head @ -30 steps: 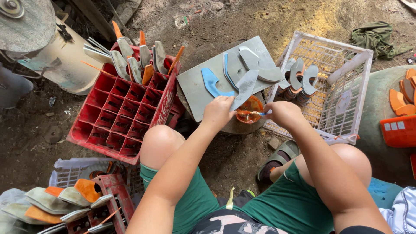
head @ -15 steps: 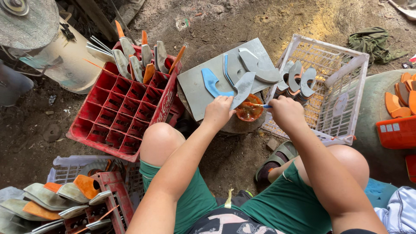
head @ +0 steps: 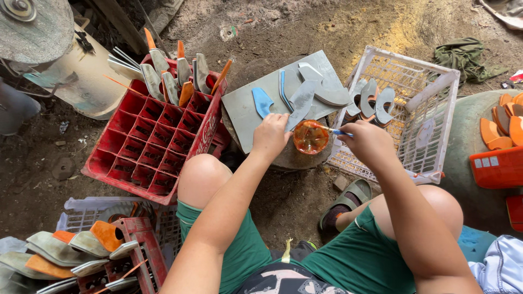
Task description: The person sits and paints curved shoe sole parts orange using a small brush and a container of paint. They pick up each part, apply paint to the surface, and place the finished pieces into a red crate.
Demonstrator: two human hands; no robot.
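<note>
Curved grey metal blade (head: 300, 103), dull and flat, lies on a grey slab (head: 245, 109), long axis running from the left hand (head: 271, 135) up and away. Left hand pinches its near end. Right hand (head: 370, 142) is closed on a thin brush (head: 331, 130), tip in a small orange glossy cup (head: 310, 137). Red plastic crate (head: 147, 147) left, white mesh basket (head: 414, 109) right.

Single head-worn view, looking steeply down from above onto knees, grey board (head: 256, 103) and red crate (head: 158, 141) on dirt floor; close range, arm's reach.
</note>
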